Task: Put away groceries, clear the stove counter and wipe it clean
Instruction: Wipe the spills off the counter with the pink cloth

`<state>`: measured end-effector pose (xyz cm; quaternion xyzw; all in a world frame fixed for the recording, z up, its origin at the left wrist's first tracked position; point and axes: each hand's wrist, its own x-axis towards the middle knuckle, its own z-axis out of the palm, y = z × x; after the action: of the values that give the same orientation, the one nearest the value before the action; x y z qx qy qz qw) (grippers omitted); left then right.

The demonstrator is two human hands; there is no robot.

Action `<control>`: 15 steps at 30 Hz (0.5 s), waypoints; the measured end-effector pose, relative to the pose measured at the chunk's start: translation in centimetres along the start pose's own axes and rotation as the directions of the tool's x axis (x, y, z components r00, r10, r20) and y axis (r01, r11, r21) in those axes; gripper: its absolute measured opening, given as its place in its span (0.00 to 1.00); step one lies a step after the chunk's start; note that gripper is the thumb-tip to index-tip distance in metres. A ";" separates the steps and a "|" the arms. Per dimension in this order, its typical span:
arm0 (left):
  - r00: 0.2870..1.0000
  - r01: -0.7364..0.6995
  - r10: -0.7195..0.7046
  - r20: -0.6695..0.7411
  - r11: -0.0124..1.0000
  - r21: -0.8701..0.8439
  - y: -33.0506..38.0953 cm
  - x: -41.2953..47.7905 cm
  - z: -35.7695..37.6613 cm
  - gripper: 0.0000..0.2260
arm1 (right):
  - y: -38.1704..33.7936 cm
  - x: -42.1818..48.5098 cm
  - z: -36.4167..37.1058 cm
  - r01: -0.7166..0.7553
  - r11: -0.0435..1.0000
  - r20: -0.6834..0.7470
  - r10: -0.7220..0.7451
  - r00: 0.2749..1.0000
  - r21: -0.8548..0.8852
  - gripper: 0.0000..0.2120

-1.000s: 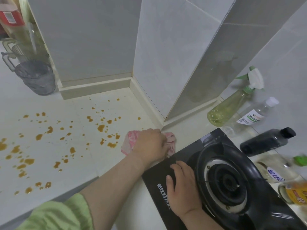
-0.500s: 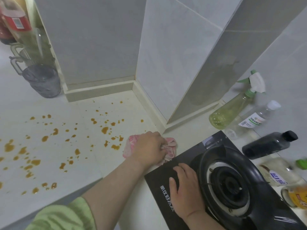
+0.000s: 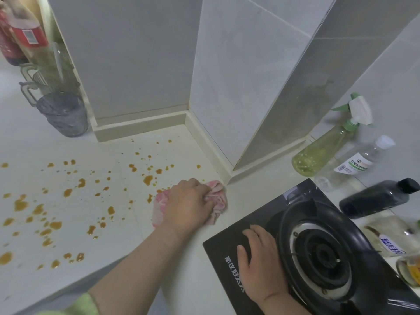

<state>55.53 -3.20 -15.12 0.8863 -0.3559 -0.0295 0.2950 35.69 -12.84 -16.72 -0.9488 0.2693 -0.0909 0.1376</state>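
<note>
Nearest, the right hand [image 3: 261, 264] lies flat, fingers straight, on the black gas stove [image 3: 218, 248], probably steadying it. Just ahead, the left hand [image 3: 188, 201] grips a bunched pink cloth [image 3: 219, 196] pressed to the counter [image 3: 127, 242]. Brown spatters [image 3: 67, 192] spread to its left, unwiped.

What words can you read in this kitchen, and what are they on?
"蓝月亮" (likely): blue label on the clear container beside the stove.
White Chinese lettering on the stove: sideways, too blurred to read.
Green-and-white label on the clear capped bottle: too blurred.
Red label with barcode on the top-left bottle: too small.
</note>
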 end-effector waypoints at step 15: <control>0.991 0.133 -0.134 0.006 0.991 0.021 -1.0 5.2 -0.7 0.11 | 0.0 -0.1 -0.1 -0.001 1.000 0.003 0.001 1.000 0.010 0.23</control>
<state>60.25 -5.64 -14.26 0.9110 -0.2971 -0.0486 0.2818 35.55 -12.81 -16.69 -0.9481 0.2693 -0.0905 0.1427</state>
